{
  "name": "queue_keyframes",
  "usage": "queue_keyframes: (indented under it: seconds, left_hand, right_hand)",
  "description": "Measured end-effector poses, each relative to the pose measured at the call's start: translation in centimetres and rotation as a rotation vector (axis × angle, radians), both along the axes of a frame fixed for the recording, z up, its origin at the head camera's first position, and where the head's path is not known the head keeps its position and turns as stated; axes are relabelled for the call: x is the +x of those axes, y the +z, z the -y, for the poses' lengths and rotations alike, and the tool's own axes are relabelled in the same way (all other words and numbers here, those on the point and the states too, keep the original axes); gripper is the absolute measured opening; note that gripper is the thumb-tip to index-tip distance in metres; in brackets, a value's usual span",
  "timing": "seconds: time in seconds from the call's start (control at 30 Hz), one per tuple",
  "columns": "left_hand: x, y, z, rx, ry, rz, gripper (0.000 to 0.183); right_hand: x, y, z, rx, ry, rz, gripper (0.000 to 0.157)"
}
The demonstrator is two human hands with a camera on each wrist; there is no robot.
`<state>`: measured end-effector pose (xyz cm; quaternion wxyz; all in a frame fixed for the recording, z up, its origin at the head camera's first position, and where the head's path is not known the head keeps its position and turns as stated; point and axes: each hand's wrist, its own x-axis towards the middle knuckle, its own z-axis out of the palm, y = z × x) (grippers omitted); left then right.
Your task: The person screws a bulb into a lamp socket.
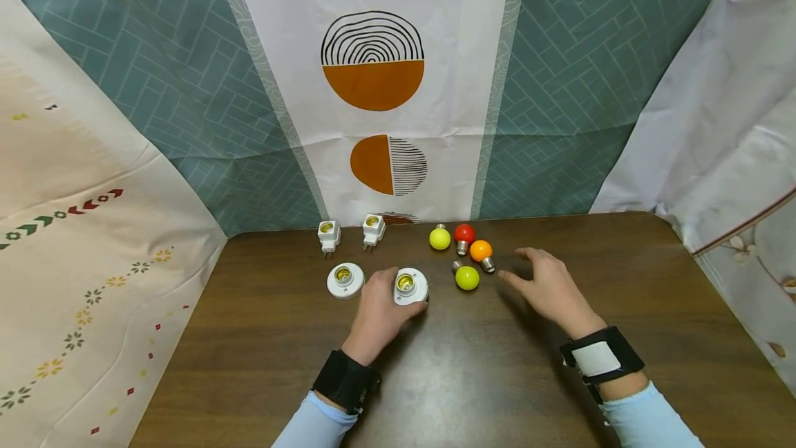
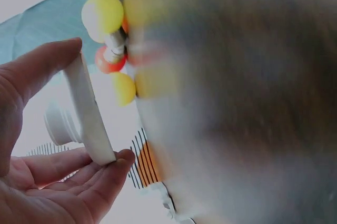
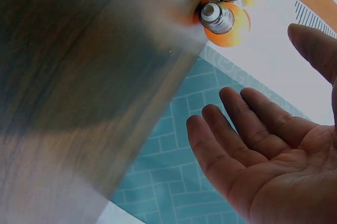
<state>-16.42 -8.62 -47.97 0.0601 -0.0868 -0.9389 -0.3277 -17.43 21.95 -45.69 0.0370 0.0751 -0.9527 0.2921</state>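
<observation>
My left hand (image 1: 381, 308) grips a round white lamp holder (image 1: 419, 294) by its rim, thumb on one side and fingers on the other. In the left wrist view the lamp holder (image 2: 90, 113) is seen edge-on between thumb and fingertips. To the right, my right hand (image 1: 550, 289) hovers with fingers spread and nothing in them, beside the bulbs. Nearest to it are an orange bulb (image 1: 481, 250) and a yellow-green bulb (image 1: 468, 278). A red bulb (image 1: 463, 232) and a second yellow-green bulb (image 1: 439, 238) lie just behind. The right wrist view shows that palm (image 3: 284, 176) bare.
Another round white lamp holder (image 1: 345, 281) lies left of my left hand. Two white plug-in sockets (image 1: 329, 236) with metal prongs lie near the back edge of the brown wooden table (image 1: 472, 379). A patterned cloth (image 1: 460, 75) hangs behind the table.
</observation>
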Motion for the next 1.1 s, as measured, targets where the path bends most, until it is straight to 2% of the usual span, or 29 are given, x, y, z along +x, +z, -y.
queue_keyframes:
  seconds: [0.27,0.47,0.67,0.87,1.1]
  left_hand:
    - [1.1,0.6,-0.6,0.088,-0.022,-0.038,0.078]
    - [1.4,0.7,-0.8,0.12,-0.046,-0.088,0.077]
    - [1.8,0.8,-1.1,0.149,-0.089,-0.049,0.079]
    - [2.0,0.7,-1.1,0.168,-0.103,-0.032,0.079]
    - [1.9,0.6,-1.3,0.158,-0.119,-0.003,0.078]
  right_hand:
    - [-0.6,0.3,0.1,0.006,-0.009,-0.007,0.074]
    - [-1.3,0.2,0.4,0.005,-0.009,-0.009,0.071]
    - [-2.5,0.2,0.8,0.035,0.007,-0.002,0.064]
    - [-3.9,0.0,1.6,0.071,0.049,0.035,0.062]
    - [-4.7,-0.3,2.7,0.079,0.052,0.07,0.061]
